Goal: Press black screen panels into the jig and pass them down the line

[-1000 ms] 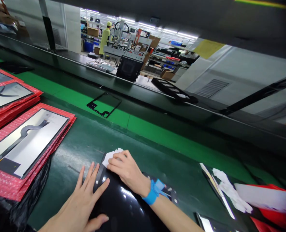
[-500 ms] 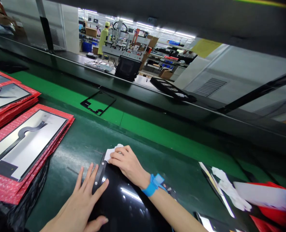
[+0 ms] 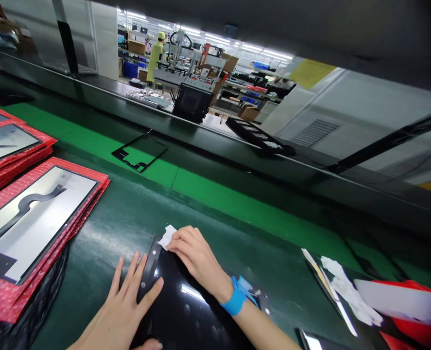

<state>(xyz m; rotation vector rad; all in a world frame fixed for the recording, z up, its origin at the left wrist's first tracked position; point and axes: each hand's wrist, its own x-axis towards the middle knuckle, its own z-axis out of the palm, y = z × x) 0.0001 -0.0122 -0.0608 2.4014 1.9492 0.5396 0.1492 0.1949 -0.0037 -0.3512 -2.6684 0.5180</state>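
A glossy black panel (image 3: 186,311) with a dark edge strip and round light dots along it lies on the dark green bench in front of me. My left hand (image 3: 128,301) rests on its left edge, fingers stretched out and spread. At the panel's far left corner my right hand (image 3: 195,255), with a blue wrist strap (image 3: 236,296), pinches a white wipe (image 3: 167,236) against the surface. Part of the panel is hidden under my right forearm, and its near end runs out of view.
Red bubble-wrap sleeves (image 3: 91,187) with display panels (image 3: 42,214) on top are stacked at left. A thin black frame (image 3: 140,151) lies on the green conveyor strip (image 3: 208,192). At right are a crumpled white cloth (image 3: 350,291) and a long thin strip (image 3: 328,289). A person (image 3: 155,58) stands far back.
My right hand has shifted slightly right and toward me with the wipe, and more of the panel's corner shows. The thin black frame has moved a little to the left.
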